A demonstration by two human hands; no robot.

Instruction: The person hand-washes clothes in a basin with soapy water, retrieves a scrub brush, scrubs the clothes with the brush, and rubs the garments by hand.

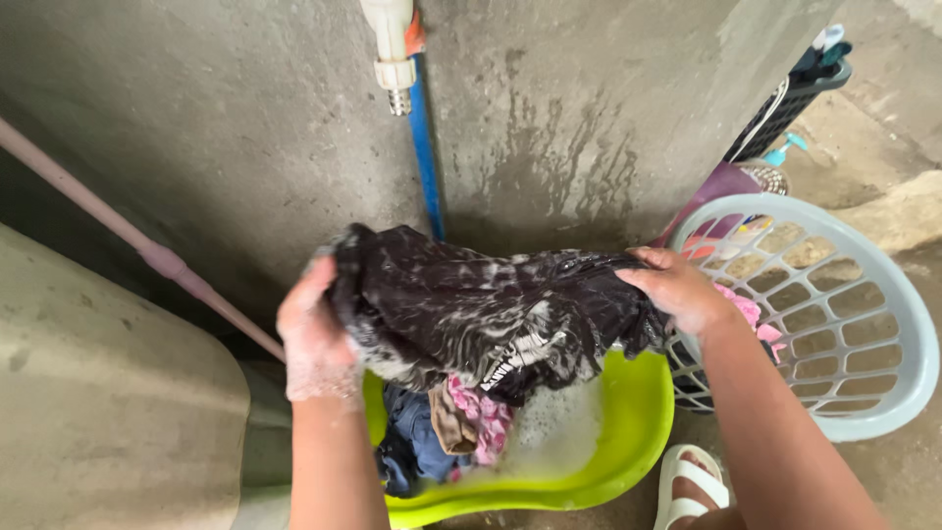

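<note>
A wet, soapy black garment [471, 309] is stretched between both hands above a lime-green wash basin [638, 422]. My left hand [312, 334], covered in suds, grips its left end. My right hand [677, 290] grips its right end. In the basin lie foamy water and more clothes: a blue piece [412, 447], a pink patterned piece [481, 417] and a brown piece.
A pale blue laundry basket [883, 304] lies tilted at the right with pink cloth inside. A white tap [392, 49] on a blue pipe [424, 157] hangs from the concrete wall. A pink pipe [147, 250] runs diagonally at left. My foot in a white sandal [687, 481] is below.
</note>
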